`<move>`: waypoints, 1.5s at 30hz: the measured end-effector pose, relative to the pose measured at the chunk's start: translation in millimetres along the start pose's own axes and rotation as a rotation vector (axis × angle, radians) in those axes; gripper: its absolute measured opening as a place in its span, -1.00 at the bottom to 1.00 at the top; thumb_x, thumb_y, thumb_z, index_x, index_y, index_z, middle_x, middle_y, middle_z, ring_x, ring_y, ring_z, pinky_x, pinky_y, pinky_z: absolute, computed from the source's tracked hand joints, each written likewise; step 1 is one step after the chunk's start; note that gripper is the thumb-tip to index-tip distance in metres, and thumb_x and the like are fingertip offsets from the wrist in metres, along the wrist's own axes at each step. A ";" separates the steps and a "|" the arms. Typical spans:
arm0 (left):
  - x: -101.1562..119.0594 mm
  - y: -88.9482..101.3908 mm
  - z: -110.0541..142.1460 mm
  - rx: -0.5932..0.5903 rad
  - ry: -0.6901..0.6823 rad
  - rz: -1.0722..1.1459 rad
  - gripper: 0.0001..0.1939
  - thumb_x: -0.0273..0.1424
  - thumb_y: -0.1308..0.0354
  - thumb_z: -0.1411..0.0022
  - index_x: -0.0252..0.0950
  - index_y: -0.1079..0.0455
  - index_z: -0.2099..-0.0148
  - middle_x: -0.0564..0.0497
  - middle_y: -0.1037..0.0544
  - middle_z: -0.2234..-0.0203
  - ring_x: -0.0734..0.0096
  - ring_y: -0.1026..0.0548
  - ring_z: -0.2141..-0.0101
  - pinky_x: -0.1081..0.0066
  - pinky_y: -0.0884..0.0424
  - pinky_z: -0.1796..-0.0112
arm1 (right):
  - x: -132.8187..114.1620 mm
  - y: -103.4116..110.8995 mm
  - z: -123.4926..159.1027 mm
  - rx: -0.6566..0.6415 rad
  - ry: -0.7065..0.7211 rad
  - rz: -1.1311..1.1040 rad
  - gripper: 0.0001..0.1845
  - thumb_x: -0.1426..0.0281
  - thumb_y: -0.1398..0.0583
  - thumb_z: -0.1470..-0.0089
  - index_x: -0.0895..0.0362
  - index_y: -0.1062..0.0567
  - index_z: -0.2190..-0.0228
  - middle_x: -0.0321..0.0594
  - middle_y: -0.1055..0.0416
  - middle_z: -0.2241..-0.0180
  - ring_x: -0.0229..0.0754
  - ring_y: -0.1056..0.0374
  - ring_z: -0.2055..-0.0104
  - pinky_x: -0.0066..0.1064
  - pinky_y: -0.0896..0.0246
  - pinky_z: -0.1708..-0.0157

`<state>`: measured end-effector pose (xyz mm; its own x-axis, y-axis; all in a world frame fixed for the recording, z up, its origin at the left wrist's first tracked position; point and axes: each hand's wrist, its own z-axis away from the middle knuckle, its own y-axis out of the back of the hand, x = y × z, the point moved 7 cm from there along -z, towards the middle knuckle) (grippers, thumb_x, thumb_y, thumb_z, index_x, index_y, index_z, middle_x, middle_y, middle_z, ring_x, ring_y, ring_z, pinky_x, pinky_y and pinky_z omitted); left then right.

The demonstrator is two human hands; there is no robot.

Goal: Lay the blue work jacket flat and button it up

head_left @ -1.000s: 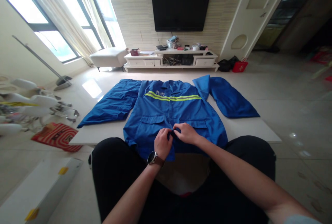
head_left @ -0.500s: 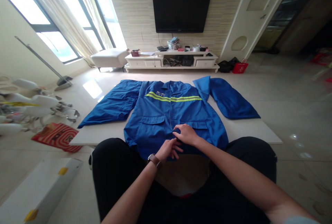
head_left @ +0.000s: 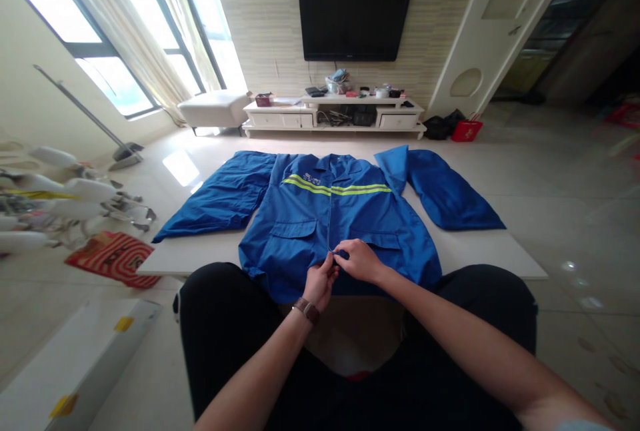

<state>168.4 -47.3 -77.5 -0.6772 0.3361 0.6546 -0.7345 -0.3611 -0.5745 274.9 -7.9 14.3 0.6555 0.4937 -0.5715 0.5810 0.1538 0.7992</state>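
Observation:
A blue work jacket (head_left: 300,208) with yellow-green reflective stripes across the chest lies front up on a white table (head_left: 493,254), its collar at the far side and its sleeves spread to both sides. At the lower part of its front opening, my right hand (head_left: 361,260) pinches the placket edge between thumb and fingers. Just to the left, my left hand (head_left: 320,282), with a brown-strapped watch (head_left: 306,311) on the wrist, closes its thumb and fingers on the same edge. The fingers hide whatever fastener may be there.
My knees (head_left: 215,298) frame the near table edge. On the left floor are a red patterned bag (head_left: 113,259), a white box-like piece (head_left: 85,358) and a dustpan (head_left: 126,154). A TV cabinet (head_left: 280,121) and a grey ottoman (head_left: 214,110) stand beyond.
My left hand has moved up from below with loose fingers to the jacket's front edge and closed there. The right hand keeps its pinch at nearly the same spot.

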 end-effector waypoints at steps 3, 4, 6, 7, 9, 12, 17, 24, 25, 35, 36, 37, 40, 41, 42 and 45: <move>2.2 -3.4 2.5 -0.013 -0.025 -0.006 -0.59 -0.19 -0.55 0.02 -0.43 -0.52 0.36 0.02 -0.52 0.54 0.63 -0.46 0.53 0.64 -0.40 0.50 | -2.4 5.1 0.1 0.034 -0.002 -0.033 -0.83 0.41 -0.24 -0.21 0.12 -0.67 0.27 -0.21 -0.62 0.20 -0.15 -0.52 0.17 -0.40 -0.26 0.16; 3.0 -4.8 3.3 -0.014 -0.029 -0.008 -0.56 -0.17 -0.56 0.04 -0.43 -0.51 0.36 0.03 -0.51 0.55 0.62 -0.45 0.53 0.63 -0.39 0.50 | -2.6 7.0 0.3 0.047 -0.017 -0.037 -0.83 0.40 -0.24 -0.21 0.11 -0.67 0.26 -0.22 -0.62 0.20 -0.15 -0.52 0.17 -0.40 -0.27 0.16; 4.6 -5.9 4.2 0.002 -0.047 0.003 -0.52 -0.14 -0.57 0.09 -0.41 -0.50 0.38 0.05 -0.49 0.57 0.64 -0.43 0.54 0.62 -0.37 0.50 | -3.3 9.5 1.0 0.062 -0.055 -0.036 -0.83 0.40 -0.24 -0.20 0.10 -0.67 0.25 -0.23 -0.63 0.18 -0.15 -0.52 0.15 -0.39 -0.28 0.15; 5.4 -5.7 4.2 0.016 -0.063 0.011 -0.51 -0.13 -0.58 0.12 -0.41 -0.49 0.38 0.06 -0.48 0.57 0.64 -0.42 0.54 0.62 -0.36 0.49 | -4.0 9.8 1.4 0.063 -0.070 -0.034 -0.83 0.39 -0.25 -0.20 0.09 -0.67 0.24 -0.24 -0.63 0.17 -0.14 -0.53 0.13 -0.39 -0.29 0.13; 6.6 -3.5 3.3 0.054 -0.104 0.005 -0.48 -0.10 -0.59 0.17 -0.40 -0.45 0.42 0.09 -0.45 0.60 0.65 -0.38 0.56 0.60 -0.33 0.50 | -5.7 9.0 1.7 0.052 -0.094 -0.027 -0.83 0.37 -0.25 -0.21 0.08 -0.67 0.23 -0.24 -0.62 0.14 -0.12 -0.53 0.08 -0.38 -0.30 0.08; 8.2 3.3 0.7 0.123 -0.190 -0.096 -0.45 -0.02 -0.54 0.12 -0.36 -0.38 0.51 0.12 -0.38 0.68 0.67 -0.30 0.62 0.57 -0.22 0.54 | -6.2 7.3 1.7 0.036 -0.134 -0.002 -0.83 0.33 -0.25 -0.22 0.06 -0.67 0.22 -0.23 -0.62 0.13 -0.09 -0.52 0.03 -0.36 -0.30 0.04; 9.4 6.2 -4.2 0.081 -0.297 -0.218 -0.34 0.12 -0.43 0.05 -0.29 -0.22 0.64 0.13 -0.26 0.76 0.66 -0.20 0.66 0.51 -0.10 0.57 | -9.2 7.2 1.3 0.007 -0.099 -0.044 -0.85 0.37 -0.25 -0.21 0.09 -0.65 0.25 -0.21 -0.62 0.18 -0.12 -0.52 0.11 -0.38 -0.29 0.08; 8.6 1.8 -7.3 0.027 -0.317 -0.212 -0.33 0.19 -0.40 0.05 -0.28 -0.23 0.62 0.13 -0.26 0.75 0.63 -0.20 0.67 0.49 -0.10 0.58 | -6.4 8.1 2.8 0.054 -0.126 -0.023 -0.85 0.34 -0.25 -0.23 0.09 -0.65 0.24 -0.20 -0.62 0.15 -0.11 -0.52 0.10 -0.38 -0.27 0.07; 8.5 1.2 -7.6 0.020 -0.304 -0.211 -0.32 0.19 -0.40 0.07 -0.29 -0.24 0.61 0.13 -0.27 0.74 0.63 -0.21 0.67 0.49 -0.10 0.58 | -5.6 7.9 2.9 0.058 -0.133 -0.018 -0.84 0.34 -0.25 -0.23 0.09 -0.65 0.24 -0.20 -0.62 0.15 -0.11 -0.52 0.10 -0.38 -0.27 0.07; 9.1 0.6 -5.7 -0.119 -0.143 -0.202 -0.33 0.18 -0.46 0.16 -0.35 -0.38 0.46 0.09 -0.38 0.64 0.62 -0.29 0.59 0.53 -0.20 0.52 | 1.8 4.4 2.1 -0.020 -0.142 0.037 -0.78 0.26 -0.26 -0.22 0.05 -0.64 0.15 -0.23 -0.62 0.13 -0.08 -0.52 0.07 -0.36 -0.30 0.09; 8.0 1.7 -6.4 -0.115 -0.142 -0.208 -0.34 0.18 -0.46 0.15 -0.35 -0.38 0.47 0.08 -0.38 0.64 0.62 -0.30 0.59 0.53 -0.19 0.52 | 1.6 3.1 2.5 -0.041 -0.131 0.045 -0.76 0.26 -0.27 -0.21 0.04 -0.63 0.12 -0.23 -0.61 0.12 -0.08 -0.52 0.05 -0.36 -0.30 0.08; 7.0 2.6 -7.1 -0.110 -0.149 -0.219 -0.34 0.18 -0.46 0.14 -0.34 -0.37 0.48 0.08 -0.38 0.64 0.62 -0.29 0.59 0.53 -0.19 0.52 | 1.4 2.2 3.2 -0.053 -0.124 0.061 -0.74 0.26 -0.27 -0.20 0.04 -0.63 0.10 -0.23 -0.61 0.10 -0.07 -0.52 0.03 -0.35 -0.30 0.07; 4.8 4.7 -8.5 -0.096 -0.199 -0.278 -0.35 0.19 -0.42 0.08 -0.32 -0.33 0.53 0.08 -0.37 0.66 0.62 -0.27 0.61 0.52 -0.15 0.54 | 0.5 2.1 6.1 -0.042 -0.139 0.130 -0.73 0.25 -0.25 -0.23 0.02 -0.63 0.07 -0.22 -0.60 0.06 -0.04 -0.51 -0.01 -0.33 -0.31 0.03; 4.1 5.5 -8.7 -0.088 -0.215 -0.295 -0.34 0.19 -0.40 0.07 -0.32 -0.32 0.55 0.08 -0.36 0.67 0.63 -0.26 0.61 0.51 -0.14 0.54 | -0.3 2.6 7.0 -0.029 -0.146 0.146 -0.75 0.25 -0.24 -0.24 0.02 -0.63 0.09 -0.23 -0.60 0.06 -0.03 -0.51 -0.01 -0.33 -0.31 0.03; 3.4 6.3 -8.9 -0.082 -0.228 -0.309 -0.34 0.20 -0.40 0.06 -0.32 -0.32 0.55 0.08 -0.35 0.67 0.63 -0.25 0.62 0.51 -0.13 0.54 | -1.3 2.6 7.7 -0.021 -0.149 0.157 -0.76 0.24 -0.23 -0.25 0.01 -0.64 0.11 -0.23 -0.61 0.07 -0.03 -0.51 -0.01 -0.33 -0.31 0.04; 1.4 8.9 -9.6 -0.066 -0.239 -0.329 -0.33 0.22 -0.39 0.08 -0.32 -0.31 0.56 0.08 -0.34 0.69 0.63 -0.23 0.62 0.51 -0.12 0.55 | -3.5 1.7 8.3 -0.011 -0.151 0.160 -0.80 0.24 -0.24 -0.24 -0.01 -0.65 0.18 -0.25 -0.62 0.12 -0.04 -0.51 0.02 -0.34 -0.30 0.09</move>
<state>160.6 -41.7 -86.4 -0.3825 0.2100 0.8998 -0.9166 -0.2087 -0.3409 277.6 -16.5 16.2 0.8043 0.3791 -0.4575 0.4587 0.0933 0.8837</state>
